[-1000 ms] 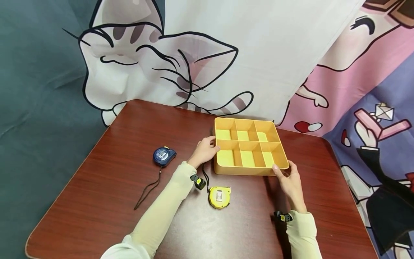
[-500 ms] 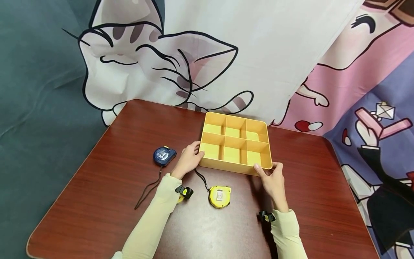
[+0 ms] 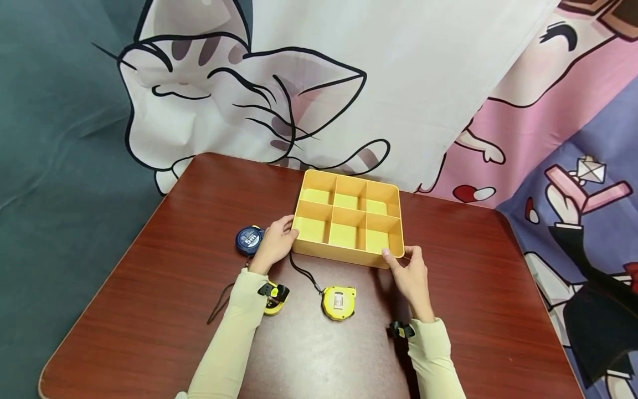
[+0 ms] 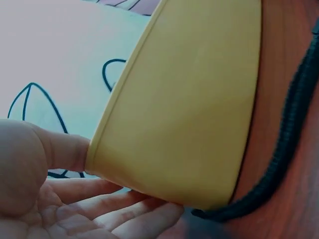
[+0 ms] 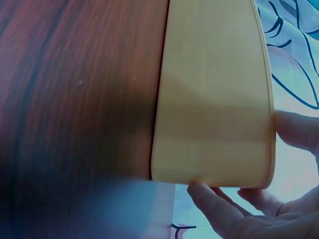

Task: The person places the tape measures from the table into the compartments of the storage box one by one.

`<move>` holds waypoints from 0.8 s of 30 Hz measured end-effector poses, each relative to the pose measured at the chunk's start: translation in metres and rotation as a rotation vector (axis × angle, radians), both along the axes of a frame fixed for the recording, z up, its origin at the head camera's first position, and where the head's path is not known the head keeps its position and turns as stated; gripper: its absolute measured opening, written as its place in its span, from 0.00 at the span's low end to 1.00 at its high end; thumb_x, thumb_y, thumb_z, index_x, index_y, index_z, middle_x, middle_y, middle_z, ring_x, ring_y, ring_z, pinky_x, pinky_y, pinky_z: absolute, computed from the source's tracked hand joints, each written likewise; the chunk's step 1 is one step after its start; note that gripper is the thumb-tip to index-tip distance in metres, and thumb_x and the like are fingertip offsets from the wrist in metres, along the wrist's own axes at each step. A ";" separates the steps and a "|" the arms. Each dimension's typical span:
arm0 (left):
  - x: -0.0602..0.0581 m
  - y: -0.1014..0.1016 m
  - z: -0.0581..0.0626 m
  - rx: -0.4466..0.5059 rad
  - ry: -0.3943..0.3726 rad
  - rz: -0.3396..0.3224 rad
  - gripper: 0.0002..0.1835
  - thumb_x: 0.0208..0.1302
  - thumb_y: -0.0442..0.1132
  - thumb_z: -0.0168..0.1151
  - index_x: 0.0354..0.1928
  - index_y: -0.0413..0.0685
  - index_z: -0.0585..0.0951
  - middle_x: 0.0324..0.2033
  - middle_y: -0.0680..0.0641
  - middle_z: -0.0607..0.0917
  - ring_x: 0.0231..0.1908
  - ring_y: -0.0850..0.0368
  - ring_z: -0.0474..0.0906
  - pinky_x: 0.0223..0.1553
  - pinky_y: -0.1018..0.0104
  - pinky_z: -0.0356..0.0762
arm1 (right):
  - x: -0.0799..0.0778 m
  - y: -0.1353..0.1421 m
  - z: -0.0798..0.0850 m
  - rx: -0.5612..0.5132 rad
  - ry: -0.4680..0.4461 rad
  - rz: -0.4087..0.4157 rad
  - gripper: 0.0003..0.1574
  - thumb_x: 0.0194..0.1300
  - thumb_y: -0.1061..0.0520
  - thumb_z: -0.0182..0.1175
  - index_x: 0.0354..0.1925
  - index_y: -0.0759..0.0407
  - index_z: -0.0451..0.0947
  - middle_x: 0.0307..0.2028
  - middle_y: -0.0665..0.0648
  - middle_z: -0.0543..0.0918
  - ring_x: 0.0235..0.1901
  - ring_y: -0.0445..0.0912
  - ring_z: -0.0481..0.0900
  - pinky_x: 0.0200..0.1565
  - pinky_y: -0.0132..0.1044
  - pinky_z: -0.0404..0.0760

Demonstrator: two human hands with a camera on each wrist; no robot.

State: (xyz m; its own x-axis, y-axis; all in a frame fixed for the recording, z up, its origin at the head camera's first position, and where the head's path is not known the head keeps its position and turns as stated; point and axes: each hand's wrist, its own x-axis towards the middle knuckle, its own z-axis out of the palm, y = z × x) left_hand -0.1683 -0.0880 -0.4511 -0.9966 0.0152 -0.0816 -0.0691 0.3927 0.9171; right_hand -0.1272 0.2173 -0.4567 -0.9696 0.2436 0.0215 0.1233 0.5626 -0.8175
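Observation:
A yellow storage box with several compartments, all bare inside, lies toward the back of the table. My left hand grips its front left corner, thumb at the rim and fingers along the side wall. At the front right corner my right hand holds it the same way, fingertips against the end. Near my left hand is a blue tape measure, partly covered by that hand. A yellow tape measure lies in front of the box.
Under my left wrist shows another yellow tape measure, mostly hidden. The black strap of the middle one runs up to the box's left corner. A printed curtain hangs right behind the brown table.
Both hands have moved left together with the box, which has also turned slightly. My left hand now overlaps the blue tape measure, and a second yellow one has come into sight.

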 end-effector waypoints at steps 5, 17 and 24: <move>-0.003 -0.003 0.004 0.017 -0.013 -0.006 0.25 0.61 0.32 0.50 0.62 0.34 0.66 0.55 0.34 0.74 0.55 0.45 0.72 0.54 0.55 0.69 | -0.005 -0.002 0.000 0.009 0.056 -0.057 0.20 0.61 0.48 0.59 0.42 0.63 0.73 0.36 0.61 0.81 0.35 0.48 0.79 0.36 0.33 0.75; -0.004 -0.006 0.013 -0.017 -0.085 -0.042 0.26 0.60 0.31 0.50 0.62 0.35 0.65 0.55 0.35 0.74 0.55 0.45 0.72 0.54 0.54 0.69 | -0.019 0.005 0.013 -0.291 -0.145 -0.017 0.09 0.59 0.64 0.52 0.38 0.71 0.70 0.33 0.60 0.74 0.31 0.49 0.82 0.37 0.46 0.80; -0.002 -0.008 0.009 0.059 -0.096 -0.039 0.26 0.60 0.32 0.51 0.62 0.36 0.64 0.56 0.35 0.73 0.56 0.45 0.71 0.54 0.55 0.69 | -0.022 0.007 0.015 -0.320 -0.193 0.004 0.10 0.59 0.65 0.51 0.37 0.73 0.67 0.34 0.60 0.71 0.29 0.43 0.80 0.39 0.47 0.80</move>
